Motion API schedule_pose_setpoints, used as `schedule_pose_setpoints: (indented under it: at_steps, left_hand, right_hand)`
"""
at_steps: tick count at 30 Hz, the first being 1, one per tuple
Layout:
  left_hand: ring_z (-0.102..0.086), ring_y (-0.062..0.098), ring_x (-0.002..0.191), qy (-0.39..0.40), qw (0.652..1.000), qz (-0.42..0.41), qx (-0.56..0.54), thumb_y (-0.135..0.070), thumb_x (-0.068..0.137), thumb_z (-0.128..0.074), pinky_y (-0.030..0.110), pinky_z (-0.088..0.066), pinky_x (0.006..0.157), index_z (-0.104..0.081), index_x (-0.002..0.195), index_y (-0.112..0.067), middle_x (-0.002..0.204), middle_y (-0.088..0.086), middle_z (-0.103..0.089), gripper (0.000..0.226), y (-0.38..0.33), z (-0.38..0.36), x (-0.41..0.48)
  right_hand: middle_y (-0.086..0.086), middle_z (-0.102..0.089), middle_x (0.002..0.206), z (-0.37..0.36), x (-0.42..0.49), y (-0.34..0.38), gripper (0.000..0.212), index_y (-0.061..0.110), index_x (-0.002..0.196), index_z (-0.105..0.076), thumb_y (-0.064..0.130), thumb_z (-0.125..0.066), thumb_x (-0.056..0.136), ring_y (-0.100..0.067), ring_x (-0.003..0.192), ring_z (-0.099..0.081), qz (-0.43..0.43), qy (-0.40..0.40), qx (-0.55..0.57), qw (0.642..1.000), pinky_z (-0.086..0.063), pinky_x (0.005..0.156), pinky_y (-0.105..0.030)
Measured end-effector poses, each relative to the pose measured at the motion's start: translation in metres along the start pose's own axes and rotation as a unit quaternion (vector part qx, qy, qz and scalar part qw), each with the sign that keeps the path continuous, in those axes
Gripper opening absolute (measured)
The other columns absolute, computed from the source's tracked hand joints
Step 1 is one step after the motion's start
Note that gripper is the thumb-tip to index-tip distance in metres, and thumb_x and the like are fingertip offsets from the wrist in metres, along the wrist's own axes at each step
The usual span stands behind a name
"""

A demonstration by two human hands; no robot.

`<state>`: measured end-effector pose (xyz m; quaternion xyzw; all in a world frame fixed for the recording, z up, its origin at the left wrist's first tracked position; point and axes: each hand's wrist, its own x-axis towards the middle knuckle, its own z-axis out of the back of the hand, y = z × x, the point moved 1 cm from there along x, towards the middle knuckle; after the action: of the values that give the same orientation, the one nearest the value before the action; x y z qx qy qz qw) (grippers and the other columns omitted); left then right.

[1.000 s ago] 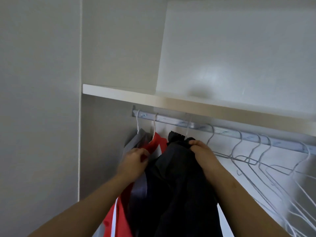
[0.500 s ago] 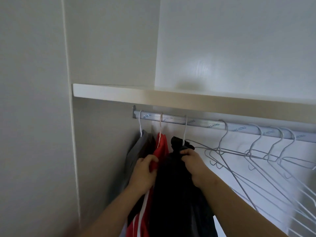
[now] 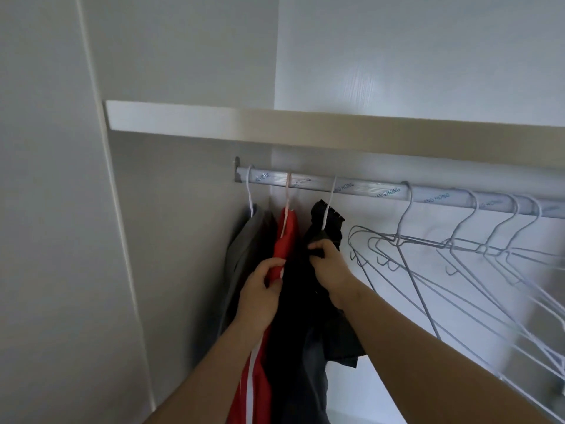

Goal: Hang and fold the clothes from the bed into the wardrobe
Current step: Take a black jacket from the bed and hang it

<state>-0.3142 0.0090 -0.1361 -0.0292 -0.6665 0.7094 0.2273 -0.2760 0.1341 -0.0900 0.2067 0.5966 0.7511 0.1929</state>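
Your left hand point(image 3: 260, 296) curls its fingers around the edge of a red garment point(image 3: 286, 237) hanging near the left end of the wardrobe rail point(image 3: 367, 189). Your right hand point(image 3: 331, 267) pinches the top of a black garment point(image 3: 293, 316) hanging just right of it. A grey garment point(image 3: 244, 240) hangs farthest left. Empty wire hangers point(image 3: 428, 249) hang along the rail to the right, beneath a shelf point(image 3: 275, 123).

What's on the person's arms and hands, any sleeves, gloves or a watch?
Nothing worn shows. The left hand and right hand are ungloved, with no rings visible. Neither wrist carries a watch or band, and both forearms are unsleeved down to the frame's lower edge.
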Motion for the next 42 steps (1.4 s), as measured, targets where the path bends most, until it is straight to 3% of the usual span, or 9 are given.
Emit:
schedule_pose_setpoints:
  at_steps: [3,6,9,14,20,26,30,37,42]
  left_hand:
    - [-0.062,0.003,0.078,0.015,1.000,0.006,-0.023,0.000,0.089,-0.052,0.010,-0.047,0.067,-0.062,0.095,-0.037,0.093,-0.005,-0.067,0.039,-0.002,0.003,-0.006]
    - [-0.059,0.007,0.085,-0.027,0.997,-0.024,0.074,-0.003,0.089,-0.053,0.010,-0.043,0.071,-0.066,0.098,-0.026,0.100,-0.004,-0.062,0.028,-0.004,0.007,-0.019]
    - [-0.053,0.017,0.093,-0.148,0.946,-0.103,0.268,-0.004,0.085,-0.058,0.024,-0.040,0.077,-0.069,0.099,-0.016,0.110,0.002,-0.054,0.022,-0.011,0.006,-0.046]
    - [-0.056,0.026,0.094,-0.191,0.903,-0.174,0.343,-0.001,0.079,-0.063,0.039,-0.042,0.082,-0.071,0.092,-0.014,0.106,0.004,-0.063,0.020,-0.032,-0.012,-0.096]
    - [-0.051,0.000,0.090,-0.080,0.959,-0.076,0.259,-0.011,0.090,-0.053,0.000,-0.034,0.072,-0.062,0.108,-0.021,0.101,-0.012,-0.055,0.023,-0.026,-0.049,-0.150]
    - [-0.057,0.002,0.082,0.026,0.984,0.089,0.152,-0.010,0.091,-0.052,0.004,-0.041,0.068,-0.059,0.103,-0.023,0.086,-0.017,-0.058,0.019,0.011,-0.095,-0.217]
    - [-0.060,0.015,0.087,0.094,0.964,0.192,0.159,-0.015,0.093,-0.051,0.024,-0.049,0.085,-0.057,0.104,-0.021,0.094,-0.005,-0.061,0.014,0.045,-0.125,-0.261]
    - [-0.057,0.009,0.073,0.226,0.909,0.334,0.109,-0.013,0.093,-0.053,0.009,-0.045,0.049,-0.056,0.102,-0.019,0.091,-0.002,-0.059,0.012,0.085,-0.172,-0.317]
    - [-0.055,0.008,0.068,0.376,0.853,0.337,0.132,-0.006,0.091,-0.050,0.020,-0.044,0.058,-0.058,0.095,-0.018,0.084,-0.001,-0.060,0.016,0.095,-0.202,-0.342]
  right_hand:
    - [-0.001,-0.055,0.082,0.003,-0.005,0.000,0.026,0.014,0.110,-0.052,-0.002,-0.042,0.091,-0.011,0.066,-0.054,0.005,0.013,0.000,1.000,-0.045,0.045,-0.012]
    - [0.003,-0.057,0.093,0.004,-0.020,-0.011,0.033,0.019,0.122,-0.050,0.004,-0.043,0.094,-0.009,0.078,-0.057,0.028,0.014,0.006,0.999,-0.046,0.059,-0.012]
    - [0.000,-0.057,0.115,0.005,-0.039,-0.027,0.040,0.029,0.135,-0.040,0.015,-0.043,0.097,-0.013,0.099,-0.058,0.043,0.005,0.025,0.999,-0.047,0.081,-0.021]
    - [0.002,-0.055,0.122,0.015,-0.084,-0.052,0.043,0.029,0.139,-0.035,0.026,-0.042,0.098,-0.012,0.106,-0.056,0.012,-0.001,0.083,0.996,-0.047,0.090,-0.027]
    - [0.002,-0.057,0.111,0.047,-0.153,-0.088,0.023,0.025,0.117,-0.052,0.028,-0.039,0.099,-0.011,0.101,-0.056,-0.018,-0.036,0.095,0.995,-0.047,0.087,-0.026]
    - [-0.009,-0.060,0.102,0.082,-0.222,-0.132,0.018,0.031,0.087,-0.053,0.030,-0.040,0.099,-0.022,0.090,-0.059,-0.127,-0.041,0.111,0.985,-0.051,0.080,-0.031]
    - [0.001,-0.060,0.093,0.109,-0.273,-0.176,0.016,0.022,0.092,-0.056,0.029,-0.043,0.099,-0.011,0.080,-0.057,-0.242,-0.071,0.155,0.955,-0.042,0.061,-0.018]
    - [-0.003,-0.062,0.083,0.143,-0.359,-0.242,0.024,0.015,0.090,-0.059,0.031,-0.043,0.098,-0.016,0.070,-0.055,-0.396,-0.195,0.192,0.876,-0.041,0.060,-0.023]
    - [-0.003,-0.062,0.076,0.149,-0.417,-0.271,0.021,0.015,0.085,-0.060,0.026,-0.047,0.096,-0.016,0.058,-0.051,-0.451,-0.336,0.248,0.789,-0.036,0.050,-0.022]
